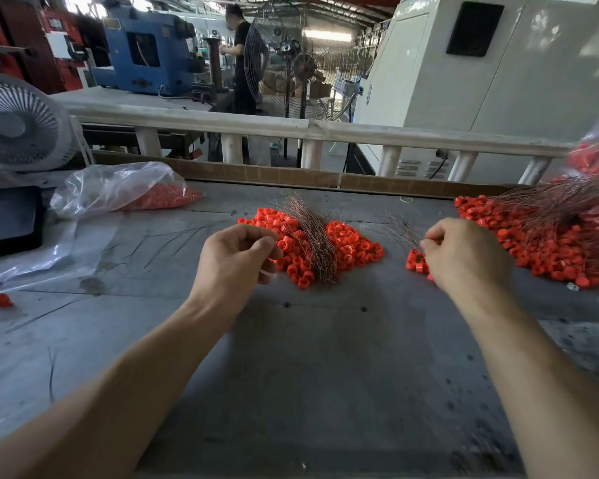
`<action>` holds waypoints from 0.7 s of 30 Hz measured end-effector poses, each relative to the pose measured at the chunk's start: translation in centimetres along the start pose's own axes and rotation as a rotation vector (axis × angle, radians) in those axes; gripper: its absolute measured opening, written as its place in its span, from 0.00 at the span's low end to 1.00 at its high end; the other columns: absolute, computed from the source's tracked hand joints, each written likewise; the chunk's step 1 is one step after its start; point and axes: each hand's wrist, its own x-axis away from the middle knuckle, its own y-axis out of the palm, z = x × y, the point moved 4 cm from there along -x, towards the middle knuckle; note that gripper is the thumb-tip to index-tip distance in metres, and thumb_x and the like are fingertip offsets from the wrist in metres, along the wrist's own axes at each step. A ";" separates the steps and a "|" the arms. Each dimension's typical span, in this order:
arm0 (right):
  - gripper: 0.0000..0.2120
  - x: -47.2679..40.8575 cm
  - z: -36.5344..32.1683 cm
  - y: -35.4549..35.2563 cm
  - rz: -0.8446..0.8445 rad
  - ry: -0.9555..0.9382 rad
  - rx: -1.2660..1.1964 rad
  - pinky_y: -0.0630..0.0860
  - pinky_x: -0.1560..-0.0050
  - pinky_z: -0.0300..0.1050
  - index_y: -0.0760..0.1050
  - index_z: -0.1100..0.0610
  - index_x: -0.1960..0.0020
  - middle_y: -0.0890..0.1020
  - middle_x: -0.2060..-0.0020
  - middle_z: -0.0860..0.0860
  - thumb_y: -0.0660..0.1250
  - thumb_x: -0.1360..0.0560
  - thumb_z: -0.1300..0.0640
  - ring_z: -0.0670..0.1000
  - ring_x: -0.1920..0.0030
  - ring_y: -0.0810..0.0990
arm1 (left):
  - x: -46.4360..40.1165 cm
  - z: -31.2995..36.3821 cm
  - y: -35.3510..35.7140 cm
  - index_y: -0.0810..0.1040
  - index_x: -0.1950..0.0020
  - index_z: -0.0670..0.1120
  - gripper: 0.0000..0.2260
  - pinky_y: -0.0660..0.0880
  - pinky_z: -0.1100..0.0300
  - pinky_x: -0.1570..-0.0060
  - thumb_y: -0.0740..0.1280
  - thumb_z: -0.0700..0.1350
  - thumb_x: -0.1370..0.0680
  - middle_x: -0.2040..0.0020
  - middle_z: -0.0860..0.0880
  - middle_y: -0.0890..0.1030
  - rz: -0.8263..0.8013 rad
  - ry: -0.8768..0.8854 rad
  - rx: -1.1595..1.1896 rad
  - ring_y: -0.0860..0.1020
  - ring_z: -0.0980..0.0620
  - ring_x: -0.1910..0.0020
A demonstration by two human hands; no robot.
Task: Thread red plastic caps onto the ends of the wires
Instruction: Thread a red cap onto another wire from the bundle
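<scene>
A heap of small red plastic caps (343,243) is lying in the middle of a grey metal worktop (325,357), with a bundle of thin copper-coloured wires (317,243) resting across its top. A smaller cluster of caps (415,261) is sitting just to the right of the heap, with a thin spray of loose wires (400,229) beside it.

The left hand (237,261) is hovering at the left edge of the heap, its fingers curled and thumb meeting fingertips in a pinching grip; something fine may be held there, but it is too small to tell. The right hand (464,255) is reaching over the smaller cluster, its grip closed in a pinch on a red cap (431,240) at the fingertips, next to the loose wire ends.

Judging by this, the step in hand is pairing one cap with one wire end. The next move is likely calling for lining up the cap's hole with a single wire tip, then sliding it on without bending the wire.

Farther right, a large pile of caps with wires already through them (550,243) is spreading toward the worktop's edge. At the far left, a clear plastic bag of caps (118,190) is lying open, a single stray cap (1,300) is sitting alone, and a white fan (18,126) is standing behind.
</scene>
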 end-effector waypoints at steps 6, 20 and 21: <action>0.04 -0.5 1.5 0.2 -0.095 0.093 0.091 0.74 0.56 0.46 0.85 0.53 0.56 0.86 0.56 0.56 0.72 0.27 0.60 0.61 0.50 0.83 | -0.4 -0.9 -0.1 0.83 0.53 0.46 0.07 0.77 0.58 0.66 0.68 0.37 0.19 0.63 0.49 0.86 -0.013 0.017 -0.132 0.81 0.53 0.66; 0.03 4.4 -6.5 2.2 -0.297 -0.392 -0.364 0.78 0.50 0.47 0.84 0.49 0.55 0.84 0.59 0.43 0.75 0.25 0.51 0.46 0.57 0.81 | -0.1 -1.0 1.0 0.83 0.59 0.54 0.06 0.71 0.73 0.65 0.75 0.44 0.25 0.64 0.61 0.82 -0.118 0.259 -0.621 0.79 0.63 0.61; 0.02 4.8 -7.1 2.2 -0.261 -0.419 -0.380 0.78 0.50 0.47 0.84 0.49 0.54 0.83 0.59 0.43 0.75 0.25 0.51 0.46 0.57 0.80 | 0.0 -1.0 1.1 0.83 0.60 0.54 0.06 0.71 0.72 0.65 0.75 0.45 0.25 0.64 0.61 0.82 -0.123 0.267 -0.635 0.80 0.63 0.61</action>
